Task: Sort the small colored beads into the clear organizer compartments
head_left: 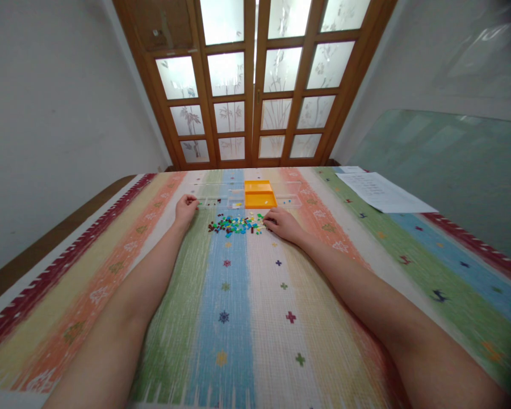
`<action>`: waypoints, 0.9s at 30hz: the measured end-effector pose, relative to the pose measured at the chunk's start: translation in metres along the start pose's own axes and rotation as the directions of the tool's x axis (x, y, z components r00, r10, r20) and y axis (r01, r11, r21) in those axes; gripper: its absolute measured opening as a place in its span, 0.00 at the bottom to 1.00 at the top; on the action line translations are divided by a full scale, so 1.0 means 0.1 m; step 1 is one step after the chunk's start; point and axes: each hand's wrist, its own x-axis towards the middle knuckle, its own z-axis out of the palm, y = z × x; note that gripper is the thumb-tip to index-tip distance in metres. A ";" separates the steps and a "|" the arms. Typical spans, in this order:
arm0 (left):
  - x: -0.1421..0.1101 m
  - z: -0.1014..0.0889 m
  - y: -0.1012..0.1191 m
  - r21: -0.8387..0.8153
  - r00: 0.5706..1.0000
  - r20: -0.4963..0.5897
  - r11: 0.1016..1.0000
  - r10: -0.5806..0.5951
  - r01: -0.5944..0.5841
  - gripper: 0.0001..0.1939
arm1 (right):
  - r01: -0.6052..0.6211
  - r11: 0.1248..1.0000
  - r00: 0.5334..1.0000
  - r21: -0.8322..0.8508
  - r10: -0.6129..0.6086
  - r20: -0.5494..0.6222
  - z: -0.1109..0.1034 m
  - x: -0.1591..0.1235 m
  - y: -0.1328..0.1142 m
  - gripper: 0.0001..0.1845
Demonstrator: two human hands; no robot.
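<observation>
A heap of tiny coloured bricks [238, 225], in blue, green, brown, yellow and white, lies on the striped tablecloth [255, 318]. My left hand [187, 209] is pinched closed at the left end of a clear compartment tray [208, 200]. A speck of green shows by its fingertips; whether they hold it I cannot tell. At the heap's right end, my right hand [283, 224] rests with its fingers curled together among the bricks. What they grip, if anything, is hidden. A few dark bricks sit in the clear tray's left part.
Behind the heap stands a yellow-orange two-part tray [260, 200] with one pale piece inside. A clear tray section [293, 201] with a few blue bits lies to its right. Printed paper [381, 193] lies at the right. Wooden glazed doors [255, 85] stand beyond the table.
</observation>
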 end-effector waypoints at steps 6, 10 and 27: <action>0.05 -0.09 -0.01 -0.164 0.993 -0.113 0.986 -0.047 0.028 0.10 | -0.003 1.000 1.000 0.010 0.003 -0.005 0.02 0.00 0.03 0.08; 0.06 -0.10 -0.02 -0.189 0.989 -0.131 0.981 -0.063 0.037 0.11 | -0.003 1.000 1.000 0.005 0.003 -0.008 0.03 0.00 0.04 0.08; -0.06 0.02 0.00 0.271 0.931 0.284 0.912 0.230 -0.309 0.14 | 0.005 1.000 1.000 -0.006 -0.005 -0.008 0.03 -0.01 0.03 0.09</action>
